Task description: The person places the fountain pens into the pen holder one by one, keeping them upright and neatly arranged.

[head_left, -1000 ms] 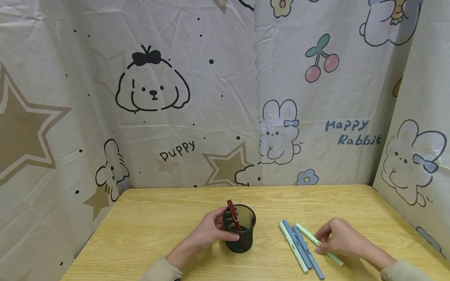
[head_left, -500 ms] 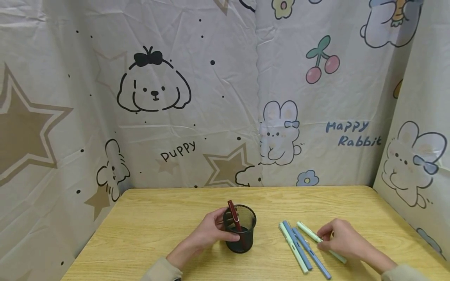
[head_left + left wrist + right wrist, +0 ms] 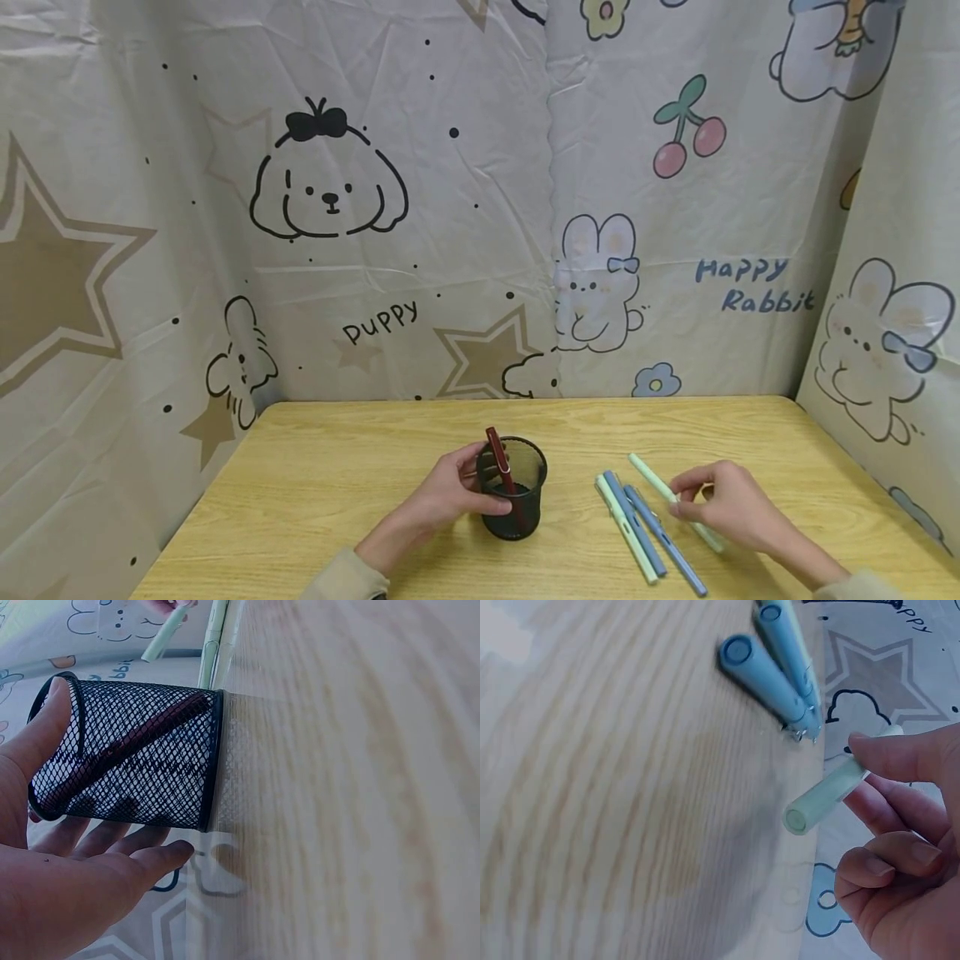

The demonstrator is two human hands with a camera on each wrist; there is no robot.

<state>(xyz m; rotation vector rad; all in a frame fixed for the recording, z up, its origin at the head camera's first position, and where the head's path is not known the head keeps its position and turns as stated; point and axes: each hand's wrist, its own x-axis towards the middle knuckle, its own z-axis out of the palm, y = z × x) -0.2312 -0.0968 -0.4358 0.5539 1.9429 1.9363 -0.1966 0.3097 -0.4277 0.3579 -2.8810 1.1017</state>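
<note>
My left hand grips a black mesh pen holder from its left side, thumb across the front and fingers round the back. The holder stands upright on the table. A dark red pen leans inside it, its top above the rim. To the right, my right hand pinches a light green pen between thumb and fingers. In the left wrist view this light green pen is off the tabletop. Its clear end points back toward the right wrist camera.
Between the hands lie another light green pen and two blue pens, one blue pen alongside it and the other blue pen angled apart. The wooden table ends at a printed cloth backdrop.
My right hand has taken hold of the light green pen and lifted it, shifting slightly left and away. One blue pen slid a little right earlier. My left hand and the pen holder stay put.
</note>
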